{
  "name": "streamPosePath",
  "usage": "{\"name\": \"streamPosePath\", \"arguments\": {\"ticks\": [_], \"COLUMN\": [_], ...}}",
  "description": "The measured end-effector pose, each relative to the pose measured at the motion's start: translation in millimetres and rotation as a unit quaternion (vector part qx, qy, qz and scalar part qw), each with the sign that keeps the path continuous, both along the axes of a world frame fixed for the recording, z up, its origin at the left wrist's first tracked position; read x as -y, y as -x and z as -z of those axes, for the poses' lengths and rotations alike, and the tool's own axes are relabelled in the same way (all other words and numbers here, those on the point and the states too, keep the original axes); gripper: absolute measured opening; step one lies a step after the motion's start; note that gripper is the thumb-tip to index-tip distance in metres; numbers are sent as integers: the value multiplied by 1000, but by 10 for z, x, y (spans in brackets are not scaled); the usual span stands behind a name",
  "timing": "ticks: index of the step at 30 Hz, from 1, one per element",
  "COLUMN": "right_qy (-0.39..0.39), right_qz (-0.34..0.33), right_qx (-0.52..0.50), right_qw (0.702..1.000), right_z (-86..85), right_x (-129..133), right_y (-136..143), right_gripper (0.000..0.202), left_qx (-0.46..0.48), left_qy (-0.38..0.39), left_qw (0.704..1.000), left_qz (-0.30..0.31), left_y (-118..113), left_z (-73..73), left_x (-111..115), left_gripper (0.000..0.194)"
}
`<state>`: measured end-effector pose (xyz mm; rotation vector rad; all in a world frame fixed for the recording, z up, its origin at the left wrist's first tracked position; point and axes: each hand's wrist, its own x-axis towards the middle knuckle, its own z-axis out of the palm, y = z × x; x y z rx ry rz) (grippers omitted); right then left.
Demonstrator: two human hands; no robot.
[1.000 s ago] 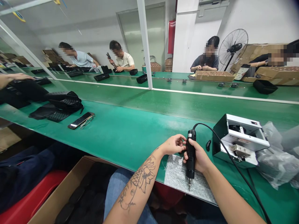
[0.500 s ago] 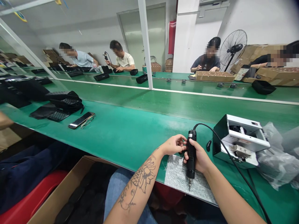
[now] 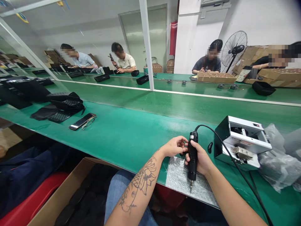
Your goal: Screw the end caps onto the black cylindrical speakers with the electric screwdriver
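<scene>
Flat green bench point(image 3: 131, 135): we're sitting here.
Right hand point(image 3: 201, 158): tightly gripping a black cylindrical screwdriver point(image 3: 192, 166).
Left hand point(image 3: 178, 145): half-curling, hold unclear.
Driving: looking unstarted.

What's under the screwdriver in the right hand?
A silvery sheet on the green table shows around the lower part of the screwdriver. Whatever lies directly beneath it and the right hand is covered.

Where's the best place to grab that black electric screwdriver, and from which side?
Probably around the thick middle of the electric screwdriver, from the right, where the right hand grips it. It is long and roundish there, easy to wrap around. The thin bit at the near end offers little hold, the cord leaves the far end, and the left hand is close on the left.
</scene>
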<state>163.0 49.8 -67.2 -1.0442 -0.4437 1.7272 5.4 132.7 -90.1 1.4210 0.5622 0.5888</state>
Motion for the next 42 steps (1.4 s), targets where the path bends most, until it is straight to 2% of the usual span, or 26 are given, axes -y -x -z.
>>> {"name": "streamPosePath", "arguments": {"ticks": [12, 23, 42], "right_qy": [-8, 0, 3], "right_qz": [-7, -4, -2], "right_qx": [-2, -3, -5], "right_qw": [1000, 1000, 1000], "right_z": [-6, -18, 0], "right_x": [0, -7, -1], "right_y": [3, 18, 14], "right_gripper": [32, 32, 34], "left_qx": [-8, -9, -19], "left_qy": [6, -10, -20], "left_qw": [1000, 1000, 1000], "left_qz": [-7, -8, -6], "left_y": [-9, -2, 5], "left_z": [30, -8, 48], "left_x": [-15, 7, -17], "left_gripper": [44, 42, 42]}}
